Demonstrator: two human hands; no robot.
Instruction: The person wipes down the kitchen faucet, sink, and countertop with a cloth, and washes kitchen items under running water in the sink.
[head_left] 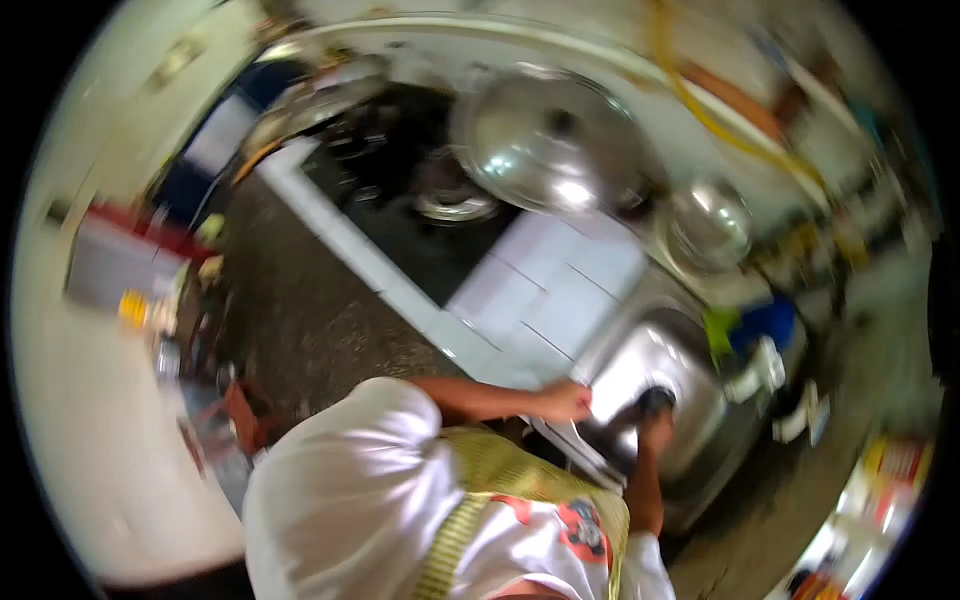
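Note:
At the near left rim of the steel sink (690, 385) is my left hand (565, 400), its fingers curled closed; whatever they may hold is hidden. My right hand (655, 432) reaches over the sink basin with its fingers closed around a small dark object (655, 400). Motion blur hides the details of that object. White tiles (545, 285) border the sink on its left side.
A black stove (400, 190) lies beyond the tiles, with a large metal lid (560, 135) at its back right. Behind the sink stands a metal bowl (708, 225). Blue (765, 322) and white items (757, 372) sit along the sink's right edge.

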